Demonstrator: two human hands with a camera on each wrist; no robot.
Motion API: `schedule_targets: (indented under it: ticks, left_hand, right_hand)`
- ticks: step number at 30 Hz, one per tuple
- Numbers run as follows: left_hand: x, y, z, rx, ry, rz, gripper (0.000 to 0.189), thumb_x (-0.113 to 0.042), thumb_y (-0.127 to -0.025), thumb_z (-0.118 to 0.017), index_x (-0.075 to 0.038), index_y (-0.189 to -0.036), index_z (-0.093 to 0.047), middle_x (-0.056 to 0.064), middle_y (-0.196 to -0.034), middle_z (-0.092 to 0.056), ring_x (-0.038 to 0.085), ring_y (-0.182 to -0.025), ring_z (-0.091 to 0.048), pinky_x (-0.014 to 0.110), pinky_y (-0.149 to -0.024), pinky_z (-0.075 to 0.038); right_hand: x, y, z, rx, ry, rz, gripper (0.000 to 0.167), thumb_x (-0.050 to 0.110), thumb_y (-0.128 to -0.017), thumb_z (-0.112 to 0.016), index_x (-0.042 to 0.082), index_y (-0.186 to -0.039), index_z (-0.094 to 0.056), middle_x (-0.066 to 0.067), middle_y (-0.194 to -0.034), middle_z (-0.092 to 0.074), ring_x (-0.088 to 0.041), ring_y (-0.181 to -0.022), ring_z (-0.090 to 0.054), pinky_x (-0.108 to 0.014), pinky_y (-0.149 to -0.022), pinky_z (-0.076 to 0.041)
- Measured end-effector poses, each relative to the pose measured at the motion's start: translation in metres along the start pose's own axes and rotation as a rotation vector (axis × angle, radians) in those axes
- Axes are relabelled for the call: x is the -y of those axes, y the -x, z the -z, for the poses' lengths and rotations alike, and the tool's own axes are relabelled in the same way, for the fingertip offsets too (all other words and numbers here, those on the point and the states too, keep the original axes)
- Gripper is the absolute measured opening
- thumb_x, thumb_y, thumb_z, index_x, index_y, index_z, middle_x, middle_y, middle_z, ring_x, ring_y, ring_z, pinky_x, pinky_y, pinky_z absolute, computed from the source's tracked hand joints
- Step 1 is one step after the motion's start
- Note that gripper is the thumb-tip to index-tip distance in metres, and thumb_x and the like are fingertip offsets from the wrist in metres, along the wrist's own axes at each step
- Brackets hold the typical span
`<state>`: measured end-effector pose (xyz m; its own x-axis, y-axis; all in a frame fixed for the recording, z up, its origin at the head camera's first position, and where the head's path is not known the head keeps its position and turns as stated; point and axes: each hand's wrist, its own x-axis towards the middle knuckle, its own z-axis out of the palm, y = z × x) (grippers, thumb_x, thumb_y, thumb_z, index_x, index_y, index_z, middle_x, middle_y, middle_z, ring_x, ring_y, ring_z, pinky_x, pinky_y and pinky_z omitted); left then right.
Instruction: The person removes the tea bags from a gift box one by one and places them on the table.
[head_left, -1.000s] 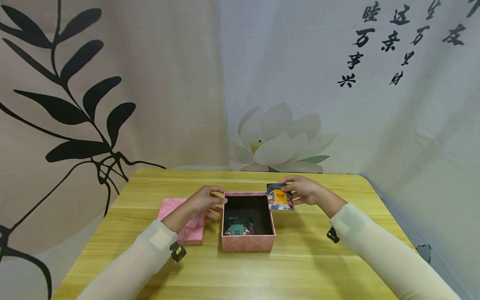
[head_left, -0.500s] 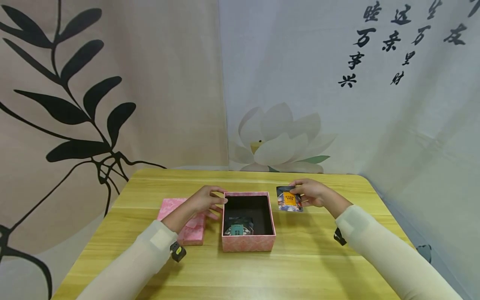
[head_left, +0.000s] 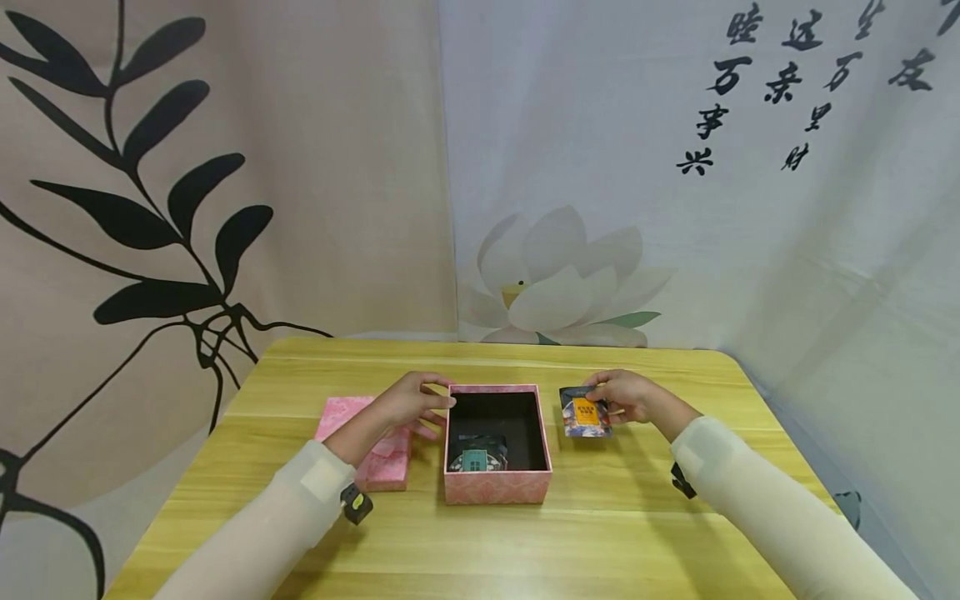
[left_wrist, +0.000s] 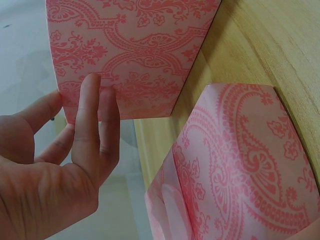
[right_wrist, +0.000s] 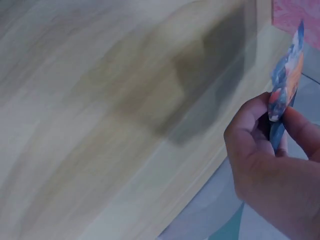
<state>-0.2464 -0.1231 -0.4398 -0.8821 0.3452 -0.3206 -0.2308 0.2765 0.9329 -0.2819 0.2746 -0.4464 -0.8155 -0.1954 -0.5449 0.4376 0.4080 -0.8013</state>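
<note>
A pink patterned gift box (head_left: 497, 487) stands uncovered on the table, its inside black. My left hand (head_left: 408, 406) holds its far left corner, thumb at the rim and two fingers against the outer wall (left_wrist: 130, 55). At the near end inside lies a dark packet with a teal label (head_left: 474, 460). Right of the box, my right hand (head_left: 628, 396) pinches a small dark sachet (head_left: 587, 412) with an orange label and colourful print. The right wrist view shows the sachet (right_wrist: 286, 80) edge-on between thumb and fingers, above its shadow on the table.
The pink box lid (head_left: 386, 467), with a bow on it, lies left of the box, partly under my left forearm. The wooden table (head_left: 600, 533) reaches back to a printed curtain (head_left: 360, 208) with leaves, a lotus and writing.
My right hand has carried the sachet rightward, away from the box's right rim, and then slightly lower toward the table. The left hand and the box have stayed in place.
</note>
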Motion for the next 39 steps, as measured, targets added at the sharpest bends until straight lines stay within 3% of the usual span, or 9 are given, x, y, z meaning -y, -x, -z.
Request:
schedule_targets:
  ticks: [9,21,30,39]
  left_hand:
    - [0.002,-0.002,0.002,0.003,-0.016,0.002,0.05,-0.015,-0.099,-0.071,0.001,-0.142,-0.052,0.028,-0.128,-0.061,0.042,-0.1,-0.073,0.046,-0.068,-0.065]
    - [0.003,-0.002,0.001,-0.002,-0.013,0.001,0.05,-0.013,-0.099,-0.07,0.001,-0.143,-0.051,0.027,-0.127,-0.061,0.034,-0.093,-0.074,0.045,-0.068,-0.065]
    - [0.002,-0.001,0.001,-0.003,-0.018,0.003,0.049,-0.013,-0.1,-0.07,0.001,-0.143,-0.052,0.027,-0.127,-0.061,0.034,-0.092,-0.074,0.046,-0.069,-0.065]
    - [0.002,-0.001,0.001,-0.002,-0.01,0.002,0.049,-0.013,-0.1,-0.07,0.001,-0.143,-0.052,0.026,-0.126,-0.061,0.031,-0.089,-0.074,0.046,-0.068,-0.065]
  right_hand:
    - [-0.011,-0.004,0.003,-0.019,0.044,0.004,0.018,0.011,-0.105,-0.058,0.004,-0.121,-0.06,-0.004,-0.085,-0.064,-0.012,-0.064,-0.049,-0.026,-0.06,-0.044]
    - [-0.019,-0.01,0.003,-0.044,0.055,-0.001,0.02,0.008,-0.102,-0.063,-0.002,-0.119,-0.064,-0.005,-0.083,-0.067,-0.012,-0.06,-0.049,-0.025,-0.057,-0.047]
    - [-0.023,-0.011,0.002,-0.067,0.068,-0.007,0.021,0.011,-0.104,-0.062,-0.001,-0.121,-0.066,-0.009,-0.09,-0.069,-0.016,-0.068,-0.057,-0.027,-0.061,-0.052]
    - [-0.024,-0.011,0.001,-0.149,0.144,0.012,0.044,0.028,-0.109,-0.053,-0.006,-0.136,-0.059,-0.007,-0.083,-0.064,-0.016,-0.068,-0.057,-0.032,-0.066,-0.06]
